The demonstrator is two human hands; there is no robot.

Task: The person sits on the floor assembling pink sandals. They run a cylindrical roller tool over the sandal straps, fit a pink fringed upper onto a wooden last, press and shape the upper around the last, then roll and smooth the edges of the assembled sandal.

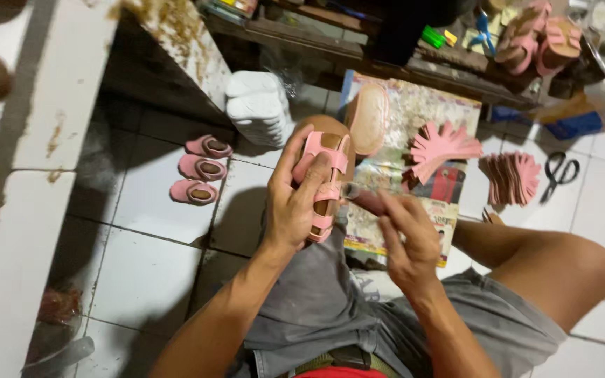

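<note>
My left hand (292,203) grips a small sandal (325,178) with pink straps and a brown footbed, held upright over my lap. My right hand (404,238) holds a short dark tool (365,197) whose pale tip touches the sandal's right side near a strap. I sit on the tiled floor in grey shorts, my right knee (561,269) raised to the right.
A brown sole (369,119) and a fan of pink strap pieces (442,148) lie on printed paper. More pink pieces (512,176) and black scissors (559,172) lie to the right. Three small pink sandals (201,169) sit on the tiles by a white bench (43,140). Finished sandals (540,35) rest on a far shelf.
</note>
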